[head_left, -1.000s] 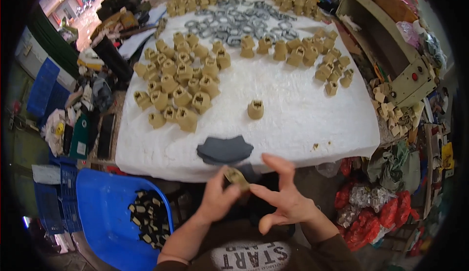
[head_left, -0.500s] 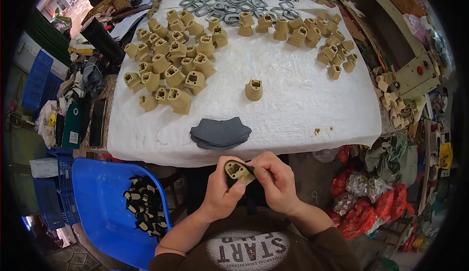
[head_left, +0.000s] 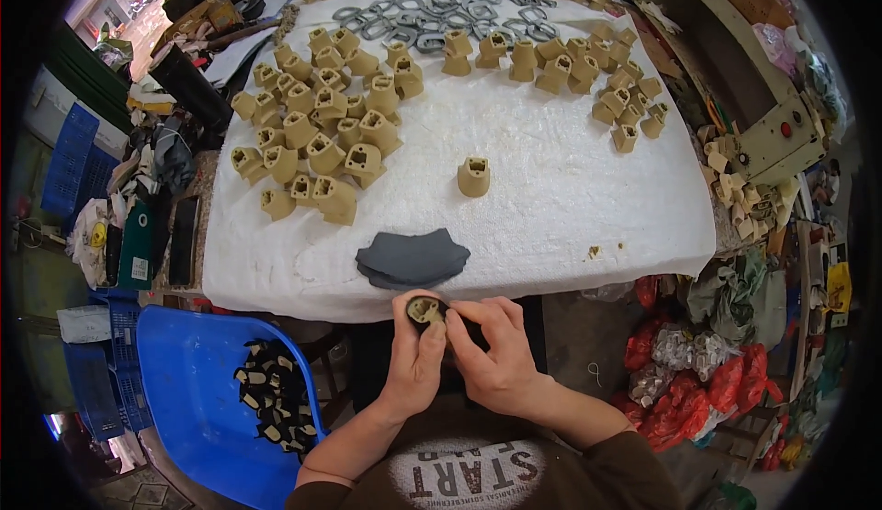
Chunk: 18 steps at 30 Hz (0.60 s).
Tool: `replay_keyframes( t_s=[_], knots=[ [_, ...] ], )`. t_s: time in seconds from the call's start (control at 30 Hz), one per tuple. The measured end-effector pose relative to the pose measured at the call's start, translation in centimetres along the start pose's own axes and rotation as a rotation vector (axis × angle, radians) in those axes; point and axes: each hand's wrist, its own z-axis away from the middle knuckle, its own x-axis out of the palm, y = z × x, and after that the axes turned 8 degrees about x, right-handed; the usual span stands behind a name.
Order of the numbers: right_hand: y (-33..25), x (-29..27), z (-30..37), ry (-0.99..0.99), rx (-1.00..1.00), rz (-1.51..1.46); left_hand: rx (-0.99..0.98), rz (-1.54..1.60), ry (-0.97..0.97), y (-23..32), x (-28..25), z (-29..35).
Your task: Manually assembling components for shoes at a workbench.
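Just off the table's near edge, my left hand [head_left: 415, 368] grips a hollow tan plastic part [head_left: 424, 308] with openings in its top face. A dark strip [head_left: 441, 307] is wrapped round the side of this part. My right hand [head_left: 499, 358] pinches the strip at the part's right side, fingers closed; the exact contact is partly hidden. A stack of dark grey curved sheets [head_left: 413, 259] lies beyond my hands on the table. One loose tan part [head_left: 474, 177] stands upright behind the stack.
Many similar tan parts [head_left: 317, 133] cover the white-covered table's [head_left: 551, 207] left side, with grey rings [head_left: 441, 5] farther back. A blue basin [head_left: 175, 400] with dark-wrapped parts [head_left: 276, 398] stands at lower left. Red bags [head_left: 684, 409] lie at lower right; a metal machine [head_left: 781, 142] stands right.
Both hands have moved slightly left with the tan part, which has turned so its top shows more roundly. The dark strip now sits closer round it.
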Motion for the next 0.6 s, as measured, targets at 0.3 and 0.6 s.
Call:
replay_keyframes(
  t_s=[0.3,0.6],
  knots=[
    [3.6,-3.8,-0.4,-0.276,0.358,-0.703,-0.053,0.202,-0.26,0.5,-0.8,0.3],
    [4.2,-3.2,-1.5,-0.554,0.366,-0.981,0.036,0.184,-0.425,0.6,-0.4,0.2]
  ],
)
